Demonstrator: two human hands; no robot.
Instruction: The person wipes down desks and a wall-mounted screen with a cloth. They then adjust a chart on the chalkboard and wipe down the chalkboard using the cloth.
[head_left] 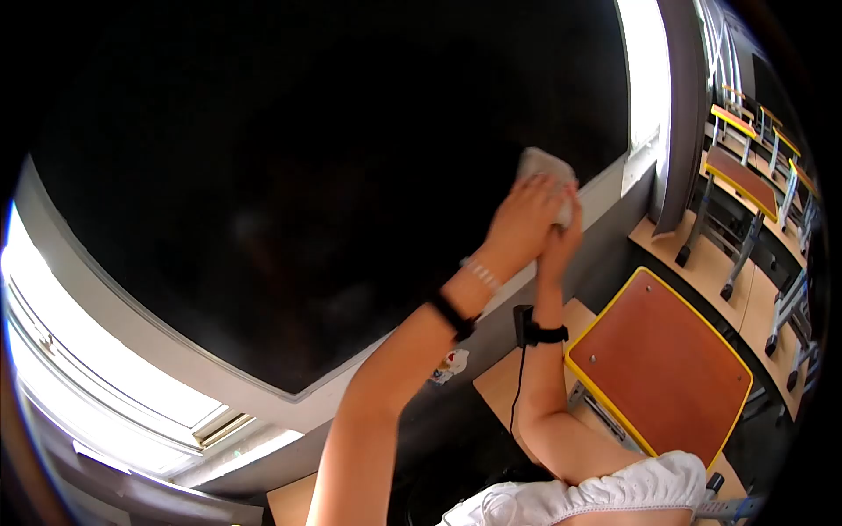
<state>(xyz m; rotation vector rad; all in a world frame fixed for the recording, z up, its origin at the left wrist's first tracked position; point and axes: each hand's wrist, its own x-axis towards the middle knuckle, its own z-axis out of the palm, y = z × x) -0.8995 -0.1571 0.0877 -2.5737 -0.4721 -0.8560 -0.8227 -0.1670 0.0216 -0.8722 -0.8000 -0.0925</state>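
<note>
A pale, folded cloth (547,163) lies against the large dark glossy panel (368,158), near its lower right edge. My left hand (524,219) presses on the cloth from the left, with its fingers over it. From below, my right hand (561,250) meets the cloth's lower edge and touches my left hand. Part of the cloth is hidden under my fingers. A beaded bracelet and a black band are on my left wrist, and a black band with a small dark box and a cable is on my right.
The panel's pale frame (351,373) runs below the hands. An orange-brown stool seat with a yellow rim (662,364) stands close at the lower right. Several more stools rest on wooden desks (693,276) farther right. Bright windows (105,351) flank the panel.
</note>
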